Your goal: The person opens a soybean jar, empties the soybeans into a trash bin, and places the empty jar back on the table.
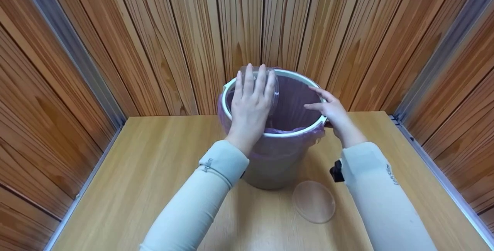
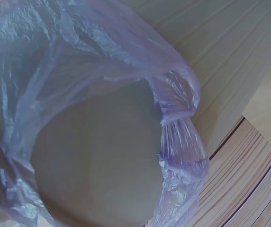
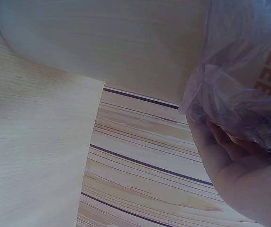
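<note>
A grey trash bin (image 1: pixel 270 170) with a white rim stands on the table, lined with a thin purple bag (image 1: pixel 297 96) folded over its edge. My left hand (image 1: pixel 252 108) lies over the left of its mouth, fingers straight, against a clear plastic container (image 1: pixel 276 89); the left thumb is hidden. On the right my right hand (image 1: pixel 334 114) grips the rim, with two digits inside the mouth and the others outside. In the right wrist view, fingers (image 3: pixel 216 151) curl beneath the bag (image 3: pixel 221 94). The left wrist view shows the bag (image 2: pixel 178 94) over the bin wall (image 2: pixel 97 156).
A clear round lid (image 1: pixel 314 202) lies flat on the wooden table (image 1: pixel 162 177), in front of the bin and to its right. Wood-panelled walls (image 1: pixel 173 42) enclose the table at the back and both sides. Printed lettering (image 3: pixel 268 71) shows through the bag.
</note>
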### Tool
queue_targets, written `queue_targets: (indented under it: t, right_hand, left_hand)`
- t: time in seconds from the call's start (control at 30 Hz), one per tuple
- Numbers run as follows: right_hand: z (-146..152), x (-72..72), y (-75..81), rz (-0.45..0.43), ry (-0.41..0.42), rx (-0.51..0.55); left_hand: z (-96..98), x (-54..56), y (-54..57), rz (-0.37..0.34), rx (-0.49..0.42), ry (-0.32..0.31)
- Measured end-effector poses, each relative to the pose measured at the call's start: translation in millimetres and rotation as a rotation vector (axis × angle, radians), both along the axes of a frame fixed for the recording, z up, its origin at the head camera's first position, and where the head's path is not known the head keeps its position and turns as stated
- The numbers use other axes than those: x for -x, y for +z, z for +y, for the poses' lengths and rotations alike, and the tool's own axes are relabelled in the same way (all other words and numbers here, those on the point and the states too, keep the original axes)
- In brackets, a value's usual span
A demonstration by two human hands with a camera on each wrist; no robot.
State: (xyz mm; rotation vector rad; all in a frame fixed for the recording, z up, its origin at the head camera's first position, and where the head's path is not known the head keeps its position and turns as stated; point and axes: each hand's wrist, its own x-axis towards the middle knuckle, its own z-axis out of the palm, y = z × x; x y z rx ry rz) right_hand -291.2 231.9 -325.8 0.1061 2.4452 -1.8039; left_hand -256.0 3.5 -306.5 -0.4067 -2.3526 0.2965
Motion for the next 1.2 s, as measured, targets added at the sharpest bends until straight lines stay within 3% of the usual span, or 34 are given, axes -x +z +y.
queue_targets:
  t: [0.23, 1.2]
  right_hand:
    - [0.1, -0.9, -0.4, 0.000, 0.001, -0.013]
    - [-0.3, -2.5, 2.2, 0.006, -0.006, -0.040]
  left_hand:
    - [1.0, -1.0, 2.0, -0.040, 0.038, 0.008]
    - [4.2, -1.7, 6.3, -0.089, 0.138, 0.058]
